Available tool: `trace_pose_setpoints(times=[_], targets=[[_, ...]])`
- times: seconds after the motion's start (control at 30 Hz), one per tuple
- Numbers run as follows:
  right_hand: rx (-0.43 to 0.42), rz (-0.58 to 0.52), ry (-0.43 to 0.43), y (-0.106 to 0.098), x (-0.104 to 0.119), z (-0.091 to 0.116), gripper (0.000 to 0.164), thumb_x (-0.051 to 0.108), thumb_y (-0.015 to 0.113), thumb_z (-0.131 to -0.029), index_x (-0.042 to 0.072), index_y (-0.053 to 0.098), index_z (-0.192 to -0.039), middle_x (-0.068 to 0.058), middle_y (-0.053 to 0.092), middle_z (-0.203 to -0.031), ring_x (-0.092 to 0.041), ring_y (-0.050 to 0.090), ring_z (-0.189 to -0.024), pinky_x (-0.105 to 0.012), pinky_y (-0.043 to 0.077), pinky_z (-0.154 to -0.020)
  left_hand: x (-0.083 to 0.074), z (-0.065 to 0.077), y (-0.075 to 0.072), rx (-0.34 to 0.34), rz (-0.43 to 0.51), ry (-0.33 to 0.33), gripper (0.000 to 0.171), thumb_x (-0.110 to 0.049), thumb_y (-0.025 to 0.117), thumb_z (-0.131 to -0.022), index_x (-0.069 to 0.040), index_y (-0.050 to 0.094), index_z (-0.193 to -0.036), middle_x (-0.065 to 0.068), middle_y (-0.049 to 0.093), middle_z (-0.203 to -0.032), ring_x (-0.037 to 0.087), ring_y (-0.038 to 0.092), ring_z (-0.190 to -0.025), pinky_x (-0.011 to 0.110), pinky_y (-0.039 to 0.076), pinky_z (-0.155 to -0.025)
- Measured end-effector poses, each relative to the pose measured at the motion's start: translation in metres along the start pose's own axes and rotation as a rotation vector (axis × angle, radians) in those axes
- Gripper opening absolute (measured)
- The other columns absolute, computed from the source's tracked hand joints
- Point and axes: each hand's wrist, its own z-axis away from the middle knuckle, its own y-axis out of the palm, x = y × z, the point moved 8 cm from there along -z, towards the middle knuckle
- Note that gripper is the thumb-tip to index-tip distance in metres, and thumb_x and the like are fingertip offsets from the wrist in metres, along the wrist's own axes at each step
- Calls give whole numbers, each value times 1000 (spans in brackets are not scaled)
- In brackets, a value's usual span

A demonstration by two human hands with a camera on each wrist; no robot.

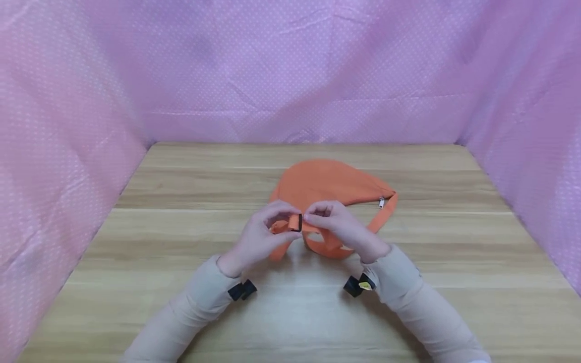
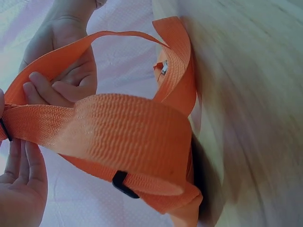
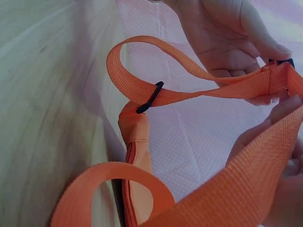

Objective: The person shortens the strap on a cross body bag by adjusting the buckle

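Note:
An orange bag point(image 1: 322, 179) lies on the table with its webbing strap point(image 1: 383, 217) looping toward the person. My left hand point(image 1: 258, 232) holds the strap at a black slider buckle point(image 1: 300, 223), thumb below and fingers above. Just right of that buckle, my right hand point(image 1: 342, 227) pinches the strap between thumb and index finger. The buckle is raised off the table. In the left wrist view a wide strap loop point(image 2: 128, 137) hangs near a second black ring point(image 2: 124, 184). That black ring point(image 3: 150, 98) also shows in the right wrist view, by the bag's end.
A silver zipper pull point(image 1: 381, 202) hangs near the bag's right end. The wooden table point(image 1: 181, 201) stretches out around the bag, and pink dotted sheeting point(image 1: 290, 65) encloses it at the back and sides. Both sleeves carry dark wrist devices point(image 1: 242, 290).

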Motion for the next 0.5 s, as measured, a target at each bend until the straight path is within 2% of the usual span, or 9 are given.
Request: trace_pose_setpoints(times=[0.1,0.23,0.37,0.5], targets=[[33,8,20,-2,0,4,16,10,59,-92,-3,61,-103,5,64,-82,-11,58,-77,-23,47,-69,-4,-1,-3,-17,-7,13,34,1,75,-77,-4,63,-108,7,62,-106,15,60,-97,39,50,-90],[78,-5,41,-3,-2,9,15,8,60,-91,0,60,-104,0,67,-82,-12,64,-75,-23,49,-66,-7,0,-7,-35,3,6,33,4,75,-76,-2,62,-107,9,62,-104,15,59,-96,30,50,-89],[60,29,38,-7,-4,11,17,8,61,-91,-3,61,-104,2,67,-84,-11,63,-78,-22,49,-73,-10,1,-8,-26,-1,13,35,5,75,-75,2,62,-107,11,62,-105,15,59,-96,26,50,-88],[44,69,20,-9,-1,11,24,10,62,-91,-10,59,-105,4,63,-77,-9,57,-71,-24,48,-69,-12,1,-5,-3,-38,2,36,3,76,-76,-2,61,-108,9,62,-106,16,59,-97,27,50,-89]])
